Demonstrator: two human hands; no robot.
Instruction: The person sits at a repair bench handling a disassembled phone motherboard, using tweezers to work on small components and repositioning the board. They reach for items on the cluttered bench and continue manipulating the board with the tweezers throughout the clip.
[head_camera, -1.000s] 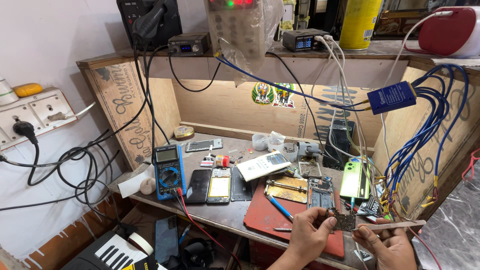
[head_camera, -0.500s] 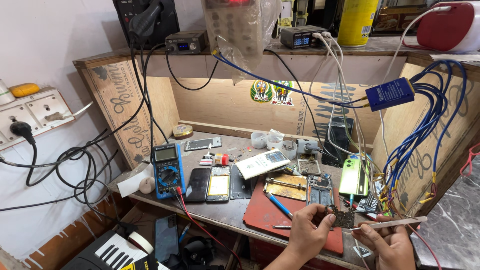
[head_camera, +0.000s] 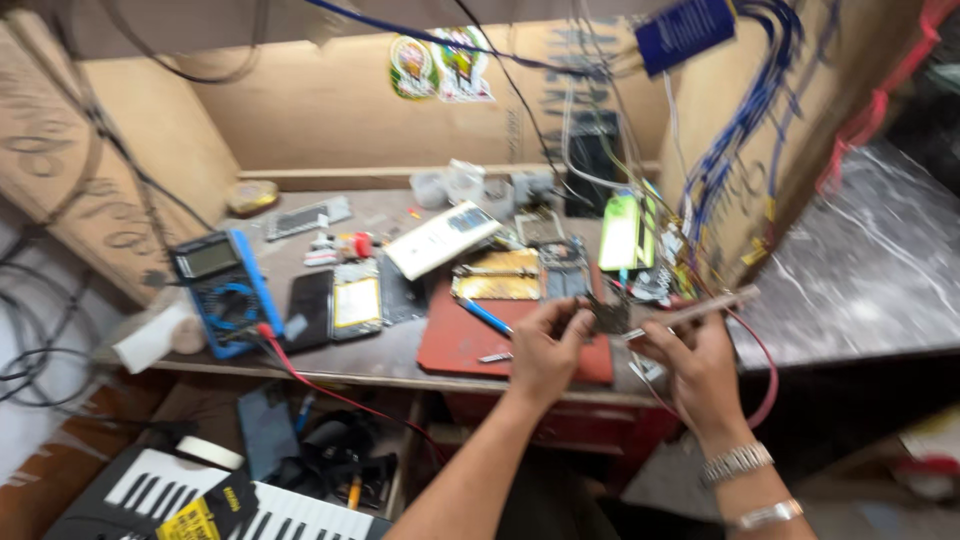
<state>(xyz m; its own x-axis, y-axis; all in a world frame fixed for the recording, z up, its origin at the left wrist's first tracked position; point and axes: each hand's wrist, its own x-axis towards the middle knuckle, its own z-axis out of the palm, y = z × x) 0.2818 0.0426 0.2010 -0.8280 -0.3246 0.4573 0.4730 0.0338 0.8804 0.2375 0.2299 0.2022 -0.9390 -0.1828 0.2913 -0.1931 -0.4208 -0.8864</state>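
Above the red mat (head_camera: 455, 340), the left hand (head_camera: 545, 350) pinches a small dark circuit board (head_camera: 607, 316), its details lost to blur. Beside it, the right hand (head_camera: 695, 365) grips a thin stick-like tool (head_camera: 700, 308) whose tip is indistinct.

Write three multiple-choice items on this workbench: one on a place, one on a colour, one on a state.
1. Where does the multimeter lie?
A. at the left of the bench
B. on the red mat
C. on the keyboard below

2. What colour is the multimeter's casing?
A. green
B. blue
C. white

3. What is the left hand doing?
A. resting flat on the bench
B. pinching a small dark circuit board
C. gripping the multimeter

Answers:
1. A, it sits left of the phones, well away from the red mat.
2. B, its rim is blue around a dark face.
3. B, its fingertips close on the board, beside the right hand, which holds a thin tool.
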